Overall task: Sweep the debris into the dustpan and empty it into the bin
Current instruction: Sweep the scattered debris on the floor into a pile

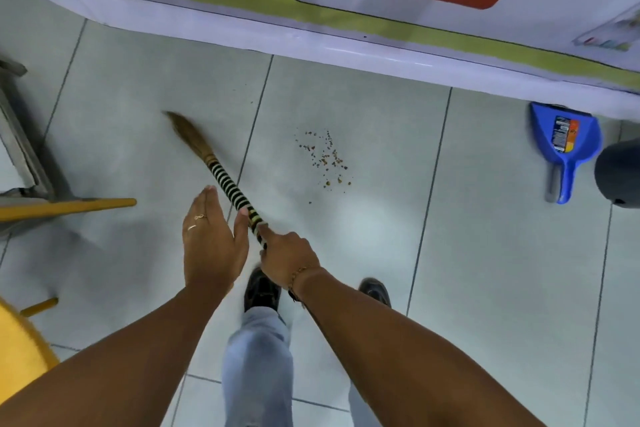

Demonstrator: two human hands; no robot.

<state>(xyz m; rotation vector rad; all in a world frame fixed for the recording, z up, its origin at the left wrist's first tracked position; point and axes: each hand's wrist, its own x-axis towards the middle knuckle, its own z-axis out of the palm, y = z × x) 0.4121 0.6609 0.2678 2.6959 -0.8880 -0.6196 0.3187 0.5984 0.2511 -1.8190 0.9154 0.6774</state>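
Note:
A small hand broom [221, 173] with a black-and-yellow striped handle and brown bristles points up-left over the tiled floor. My right hand [289, 258] is shut on the end of its handle. My left hand [211, 239] is beside the handle with flat, spread fingers, its thumb touching the stripes. Small brown debris [325, 158] lies scattered on the tiles to the right of the broom, apart from the bristles. A blue dustpan [562, 146] lies on the floor far right, against the counter, handle toward me.
A white and green counter [311, 24] with a red discount sign runs across the top. A dark round bin [620, 177] is at the right edge. Yellow poles [69, 206] and a metal frame [24, 135] stand left. My shoes [261, 289] are below my hands.

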